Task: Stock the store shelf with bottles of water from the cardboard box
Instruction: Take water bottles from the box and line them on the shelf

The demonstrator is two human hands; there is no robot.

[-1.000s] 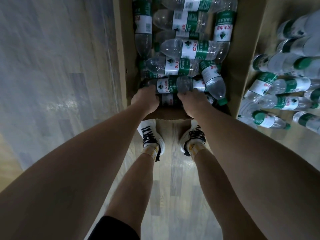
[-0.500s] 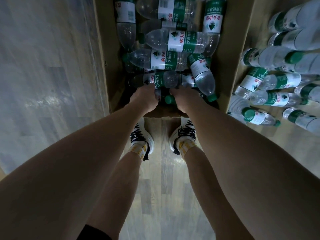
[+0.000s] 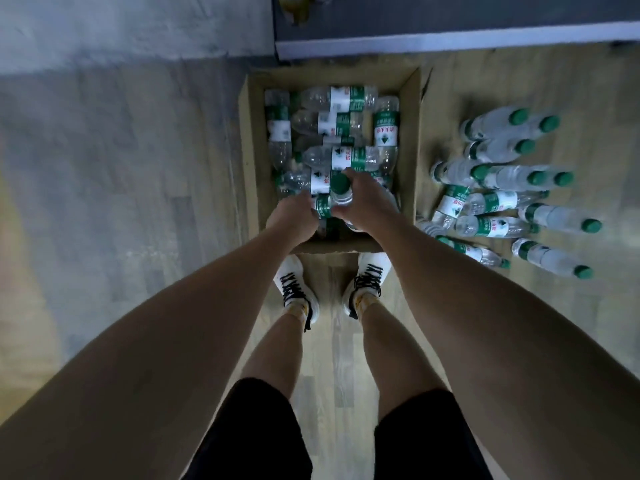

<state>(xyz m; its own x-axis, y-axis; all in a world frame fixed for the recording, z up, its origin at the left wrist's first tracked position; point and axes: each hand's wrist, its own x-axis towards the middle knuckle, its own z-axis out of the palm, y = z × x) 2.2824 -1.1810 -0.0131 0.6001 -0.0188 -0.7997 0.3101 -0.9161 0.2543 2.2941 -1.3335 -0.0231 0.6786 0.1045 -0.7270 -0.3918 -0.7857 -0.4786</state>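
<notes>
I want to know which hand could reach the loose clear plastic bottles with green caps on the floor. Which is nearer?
Right. The right hand is over the cardboard box, on the side nearest the floor bottles; the left hand is farther away.

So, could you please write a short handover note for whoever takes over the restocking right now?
Right hand: grips an upright bottle by its neck, over the near end of the cardboard box.
Left hand: grips a second bottle beside it, mostly hidden.
The box still holds many bottles lying loose. More bottles stand or lie on the floor to its right.
Done: two bottles picked.
Left: carry them to the shelf, whose base is behind the box, then the remainder.
</notes>
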